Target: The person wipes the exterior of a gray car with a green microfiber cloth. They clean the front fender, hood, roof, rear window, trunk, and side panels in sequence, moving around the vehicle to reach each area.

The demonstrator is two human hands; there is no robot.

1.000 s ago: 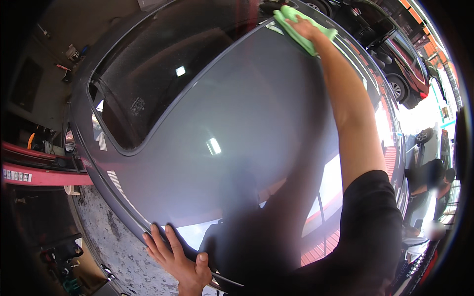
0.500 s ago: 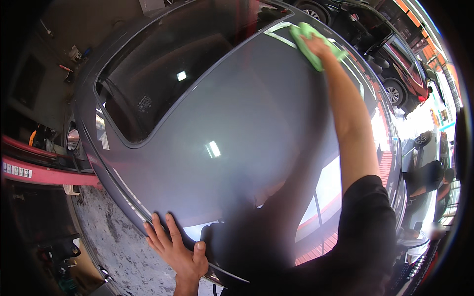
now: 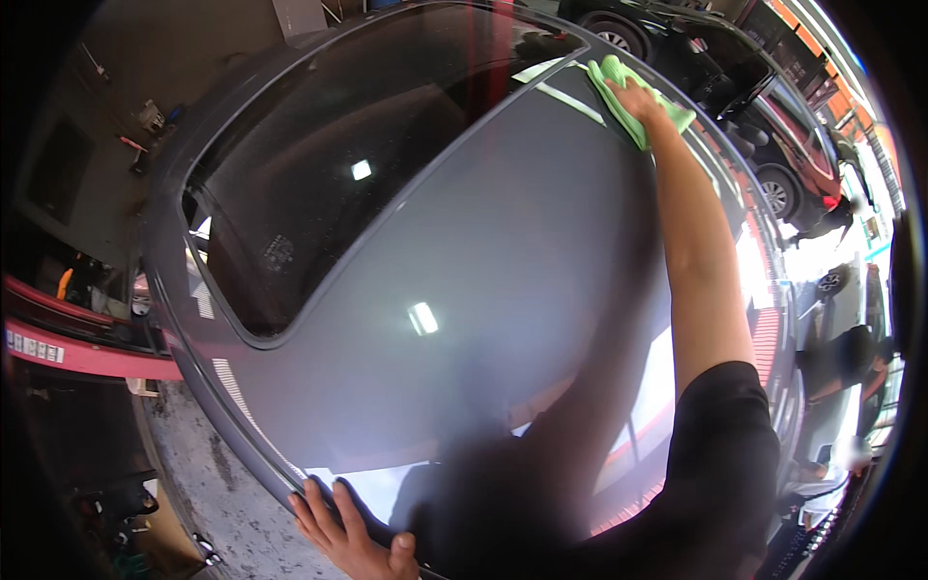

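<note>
A glossy dark-grey car panel point(image 3: 503, 242) stretches out in front of me, with a large dark window point(image 3: 319, 193) on its left side. My right hand point(image 3: 636, 101) reaches to the panel's far right corner and presses a green cloth point(image 3: 667, 108) against the surface. The cloth is bunched under and around the fingers, and part of it hangs toward the right edge. At the near left edge of the panel, my left hand point(image 3: 353, 541) rests with fingers spread and holds nothing. Its wrist is cut off by the picture's lower rim.
Beyond the far right corner stands a dark car point(image 3: 725, 77). On the left, a red horizontal beam point(image 3: 97, 358) ends close to the car's side, above a stained grey floor point(image 3: 208, 464). People and a light-coloured vehicle are blurred at the right.
My right hand and the green cloth appear slightly farther right and lower. My left hand sits lower in the picture, still on the edge. The whole view has shifted a little.
</note>
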